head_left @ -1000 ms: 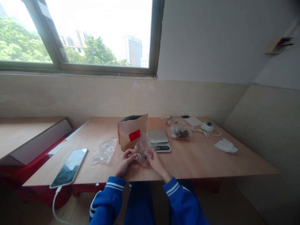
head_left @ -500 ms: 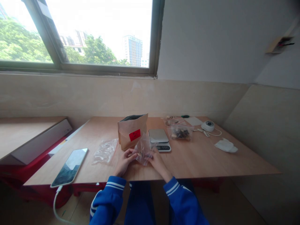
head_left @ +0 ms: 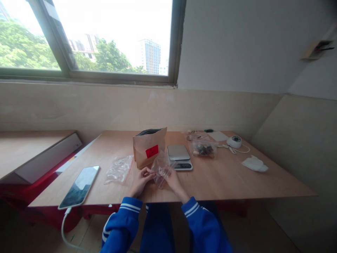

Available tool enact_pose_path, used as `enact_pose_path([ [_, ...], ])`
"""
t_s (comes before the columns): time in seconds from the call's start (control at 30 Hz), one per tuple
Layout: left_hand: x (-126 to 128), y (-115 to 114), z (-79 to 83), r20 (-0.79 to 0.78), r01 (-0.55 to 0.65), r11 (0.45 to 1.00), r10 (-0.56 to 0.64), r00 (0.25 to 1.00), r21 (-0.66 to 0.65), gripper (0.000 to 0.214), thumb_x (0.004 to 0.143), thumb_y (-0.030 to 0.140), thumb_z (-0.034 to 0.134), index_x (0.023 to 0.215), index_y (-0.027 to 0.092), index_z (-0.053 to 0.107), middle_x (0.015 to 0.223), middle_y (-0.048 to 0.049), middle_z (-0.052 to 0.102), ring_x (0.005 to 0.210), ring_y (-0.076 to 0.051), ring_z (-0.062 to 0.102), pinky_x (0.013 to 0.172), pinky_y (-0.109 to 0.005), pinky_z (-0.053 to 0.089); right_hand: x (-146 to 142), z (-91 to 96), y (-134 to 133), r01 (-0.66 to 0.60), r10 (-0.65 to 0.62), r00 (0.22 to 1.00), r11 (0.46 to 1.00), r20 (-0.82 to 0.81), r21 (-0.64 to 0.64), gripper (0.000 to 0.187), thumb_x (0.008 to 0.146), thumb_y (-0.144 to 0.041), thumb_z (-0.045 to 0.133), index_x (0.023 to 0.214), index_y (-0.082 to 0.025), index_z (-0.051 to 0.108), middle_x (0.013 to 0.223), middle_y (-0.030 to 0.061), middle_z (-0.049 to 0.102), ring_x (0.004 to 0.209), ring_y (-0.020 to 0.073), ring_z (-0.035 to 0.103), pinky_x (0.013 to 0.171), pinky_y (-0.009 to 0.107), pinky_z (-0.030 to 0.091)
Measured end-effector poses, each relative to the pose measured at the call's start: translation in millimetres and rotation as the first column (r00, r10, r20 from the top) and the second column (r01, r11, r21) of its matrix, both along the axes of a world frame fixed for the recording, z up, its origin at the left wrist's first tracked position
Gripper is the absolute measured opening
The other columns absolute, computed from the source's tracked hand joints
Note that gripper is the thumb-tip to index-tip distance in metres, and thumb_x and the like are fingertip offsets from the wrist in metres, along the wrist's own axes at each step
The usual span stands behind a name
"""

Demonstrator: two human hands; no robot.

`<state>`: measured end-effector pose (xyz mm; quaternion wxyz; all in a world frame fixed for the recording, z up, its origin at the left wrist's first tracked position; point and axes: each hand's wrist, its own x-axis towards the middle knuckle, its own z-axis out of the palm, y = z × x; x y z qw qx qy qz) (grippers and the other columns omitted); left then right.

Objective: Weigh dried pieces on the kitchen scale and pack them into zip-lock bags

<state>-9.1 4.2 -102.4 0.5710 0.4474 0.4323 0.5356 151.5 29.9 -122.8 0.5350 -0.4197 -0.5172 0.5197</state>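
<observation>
Together, left hand (head_left: 140, 178) and right hand (head_left: 173, 180) clamp a clear bag (head_left: 161, 170) beside an unreadable red label (head_left: 152, 151).

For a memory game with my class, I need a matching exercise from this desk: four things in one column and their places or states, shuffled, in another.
Things:
1. Kraft paper bag
2. Smartphone
3. Digital scale
4. Clear plastic bag

Places or states:
A. Held up between the left hand and right hand
B. Lying flat, with a white cable at its near end
C. Standing upright, with a red label on its front
D. Sitting on the table just right of the paper bag

Right pairs: 1-C, 2-B, 3-D, 4-A.
</observation>
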Motion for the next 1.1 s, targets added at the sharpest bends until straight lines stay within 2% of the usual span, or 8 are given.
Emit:
enact_pose_path([
  [0.17,1.1,-0.3,2.3,-0.036,-0.011,1.000,0.011,0.999,0.008,0.039,0.059,0.035,0.082,0.064,0.018,0.047,0.066,0.0022,0.064,0.066,-0.013,0.062,0.064,-0.024,0.049,-2.1,-0.3,-3.1,-0.031,0.012,0.991,0.990,-0.130,-0.140,0.043,0.048,-0.048,0.085,0.069,-0.019,0.061,0.070,0.0019,0.067,0.063,0.0206,0.065,0.061,0.035,0.054],
  [0.37,-0.1,0.5,0.8,-0.071,0.023,0.999,-0.021,0.997,0.030,0.036,0.062,0.038,0.079,0.066,0.017,0.050,0.068,0.0020,0.062,0.069,-0.013,0.060,0.065,-0.023,0.046,4.2,7.0,-8.2,-0.016,-0.031,0.971,0.980,-0.235,-0.197,0.045,0.045,-0.045,0.088,0.071,-0.015,0.066,0.076,0.0044,0.071,0.068,0.0209,0.068,0.068,0.037,0.057],
  [0.6,-1.4,-0.3,-2.9,-0.114,-0.015,0.999,0.020,0.993,0.046,0.032,0.066,0.037,0.077,0.070,0.017,0.052,0.073,0.0017,0.062,0.073,-0.014,0.060,0.068,-0.023,0.045,66.0,32.1,-13.2,-0.039,0.038,0.999,0.987,-0.008,-0.157,0.042,0.047,-0.045,0.087,0.068,-0.014,0.068,0.070,0.0068,0.072,0.065,0.0202,0.067,0.063,0.034,0.056],
  [0.7,-1.3,-1.1,-1.0,-0.130,-0.014,0.999,0.020,0.991,0.044,0.031,0.068,0.038,0.076,0.072,0.018,0.053,0.074,0.0012,0.062,0.076,-0.015,0.060,0.070,-0.024,0.046,96.5,55.7,-11.3,0.001,0.006,0.998,0.995,0.068,-0.100,0.041,0.049,-0.045,0.086,0.068,-0.014,0.068,0.065,0.0060,0.071,0.062,0.0204,0.067,0.061,0.034,0.056],
  [0.8,-0.4,-2.4,1.7,-0.142,-0.005,0.999,0.010,0.990,0.035,0.031,0.067,0.040,0.075,0.073,0.018,0.055,0.075,0.0004,0.063,0.076,-0.016,0.060,0.071,-0.025,0.046,100.3,94.7,-0.2,0.071,-0.072,0.994,0.997,0.079,0.013,0.040,0.055,-0.046,0.083,0.075,-0.014,0.069,0.071,0.0065,0.072,0.065,0.0201,0.069,0.066,0.034,0.057],
  [0.87,0.6,-3.5,3.0,-0.151,0.001,1.000,0.003,0.989,0.026,0.031,0.067,0.041,0.075,0.073,0.018,0.055,0.076,0.0001,0.063,0.076,-0.016,0.061,0.071,-0.026,0.047,83.6,127.0,12.9,0.089,-0.098,0.993,0.986,0.061,0.144,0.038,0.059,-0.046,0.081,0.078,-0.015,0.069,0.074,0.0057,0.073,0.067,0.0191,0.069,0.068,0.034,0.057],
  [0.97,2.7,-5.0,2.8,-0.176,0.014,0.999,-0.008,0.984,0.034,0.031,0.068,0.043,0.074,0.074,0.018,0.055,0.076,-0.0003,0.063,0.077,-0.017,0.061,0.071,-0.028,0.047,41.0,173.0,38.4,0.006,-0.025,0.999,0.926,0.046,0.378,0.035,0.066,-0.046,0.078,0.082,-0.016,0.069,0.079,0.0039,0.073,0.073,0.0178,0.069,0.072,0.032,0.057],
  [1.1,4.8,-5.6,-2.0,-0.227,0.008,0.996,0.013,0.974,0.090,0.029,0.070,0.045,0.072,0.075,0.019,0.059,0.078,-0.0028,0.065,0.079,-0.021,0.062,0.072,-0.031,0.048,-8.9,208.0,70.6,-0.121,0.007,0.981,0.805,0.194,0.581,0.026,0.074,-0.040,0.072,0.084,-0.017,0.070,0.080,0.0016,0.073,0.077,0.0169,0.069,0.074,0.031,0.055],
])
